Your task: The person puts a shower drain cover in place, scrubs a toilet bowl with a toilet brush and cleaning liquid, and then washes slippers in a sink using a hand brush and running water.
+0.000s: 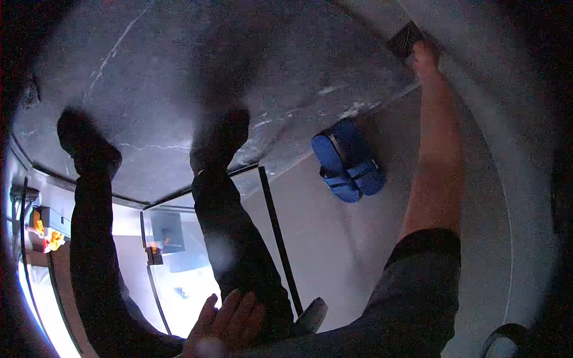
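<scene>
At the upper right, my right hand [426, 59] is closed at the edge of a small dark square piece [406, 42] with a grid-like surface; its fingertips are hard to make out. The bare forearm runs down to a dark sleeve. My left hand [230, 319] shows at the bottom, fingers raised and slightly apart, holding nothing, close to a dark trouser leg [248, 256]. A pair of blue slippers [349, 161] lies between the legs and my right forearm.
Two dark-clad legs and dark shoes stand on grey marbled flooring [149, 119]. A black-edged glass panel [179, 268] is at the lower left, with a bright area and orange-yellow items [55, 240] beyond. A pale curved wall [525, 197] runs down the right. A dark rounded object [507, 334] sits lower right.
</scene>
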Action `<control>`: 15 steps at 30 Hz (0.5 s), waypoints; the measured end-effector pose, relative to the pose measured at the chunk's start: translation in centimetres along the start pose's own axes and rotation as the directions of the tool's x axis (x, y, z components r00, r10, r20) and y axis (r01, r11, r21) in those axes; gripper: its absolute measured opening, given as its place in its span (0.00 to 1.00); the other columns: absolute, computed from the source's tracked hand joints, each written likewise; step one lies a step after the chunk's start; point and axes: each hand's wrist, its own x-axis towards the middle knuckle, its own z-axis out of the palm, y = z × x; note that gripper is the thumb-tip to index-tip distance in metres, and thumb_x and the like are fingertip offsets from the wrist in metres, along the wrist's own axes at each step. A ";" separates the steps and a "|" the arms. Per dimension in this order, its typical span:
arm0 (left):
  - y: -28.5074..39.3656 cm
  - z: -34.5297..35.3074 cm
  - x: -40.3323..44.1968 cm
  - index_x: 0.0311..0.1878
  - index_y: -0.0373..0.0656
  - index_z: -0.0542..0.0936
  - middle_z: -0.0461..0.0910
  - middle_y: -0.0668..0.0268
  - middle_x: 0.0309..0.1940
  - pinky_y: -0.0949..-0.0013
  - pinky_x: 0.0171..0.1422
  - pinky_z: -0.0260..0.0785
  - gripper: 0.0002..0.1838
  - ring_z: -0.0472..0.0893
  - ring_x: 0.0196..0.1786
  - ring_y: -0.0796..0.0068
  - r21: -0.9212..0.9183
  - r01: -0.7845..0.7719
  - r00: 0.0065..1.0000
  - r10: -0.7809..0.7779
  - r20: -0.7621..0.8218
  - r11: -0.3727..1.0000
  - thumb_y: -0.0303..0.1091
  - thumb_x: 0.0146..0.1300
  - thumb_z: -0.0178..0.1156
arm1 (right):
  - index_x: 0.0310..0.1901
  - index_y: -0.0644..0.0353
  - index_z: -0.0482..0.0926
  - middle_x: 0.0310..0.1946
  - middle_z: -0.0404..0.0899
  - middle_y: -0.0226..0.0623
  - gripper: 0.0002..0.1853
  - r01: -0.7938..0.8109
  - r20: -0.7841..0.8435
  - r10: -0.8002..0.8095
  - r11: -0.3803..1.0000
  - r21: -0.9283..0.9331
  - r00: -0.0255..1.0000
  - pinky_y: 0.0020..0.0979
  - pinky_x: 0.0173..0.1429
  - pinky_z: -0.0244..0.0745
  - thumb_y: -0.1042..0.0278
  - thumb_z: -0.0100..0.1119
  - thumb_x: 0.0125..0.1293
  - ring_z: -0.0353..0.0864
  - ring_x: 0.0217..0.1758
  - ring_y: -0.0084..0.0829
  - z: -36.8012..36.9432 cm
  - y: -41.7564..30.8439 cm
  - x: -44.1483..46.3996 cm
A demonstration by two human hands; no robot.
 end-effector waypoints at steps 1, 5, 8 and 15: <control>0.0 0.0 0.0 0.68 0.49 0.66 0.63 0.55 0.69 0.39 0.73 0.46 0.28 0.60 0.73 0.57 0.003 0.004 1.000 -0.004 0.003 1.000 0.45 0.66 0.48 | 0.55 0.55 0.73 0.45 0.75 0.31 0.23 -0.028 0.052 0.026 0.998 0.048 0.998 0.39 0.57 0.68 0.51 0.58 0.64 0.75 0.48 0.32 -0.7 -0.4 -0.3; 0.1 -0.2 -0.2 0.68 0.49 0.66 0.63 0.55 0.69 0.39 0.73 0.46 0.28 0.60 0.74 0.57 -0.003 0.018 1.000 -0.018 0.018 1.000 0.46 0.66 0.48 | 0.55 0.51 0.72 0.45 0.74 0.28 0.25 -0.069 0.140 0.045 0.983 0.169 0.989 0.39 0.61 0.66 0.48 0.62 0.62 0.74 0.49 0.31 -0.7 -2.9 -4.2; 0.2 -0.1 -0.2 0.68 0.49 0.66 0.63 0.56 0.69 0.39 0.74 0.45 0.28 0.60 0.74 0.57 -0.007 0.034 0.999 -0.034 0.024 0.999 0.46 0.66 0.48 | 0.58 0.49 0.71 0.45 0.73 0.29 0.26 -0.068 0.232 0.026 0.982 0.175 0.972 0.39 0.60 0.68 0.52 0.65 0.60 0.74 0.50 0.32 0.4 -1.5 -3.5; 0.5 1.3 -0.6 0.68 0.50 0.66 0.64 0.56 0.69 0.39 0.75 0.42 0.27 0.63 0.73 0.57 0.034 0.082 0.996 -0.081 -0.037 0.996 0.44 0.67 0.46 | 0.60 0.51 0.70 0.44 0.75 0.35 0.22 -0.097 0.110 0.098 0.995 -0.013 0.989 0.35 0.48 0.72 0.56 0.58 0.67 0.76 0.45 0.34 2.4 -4.5 -4.6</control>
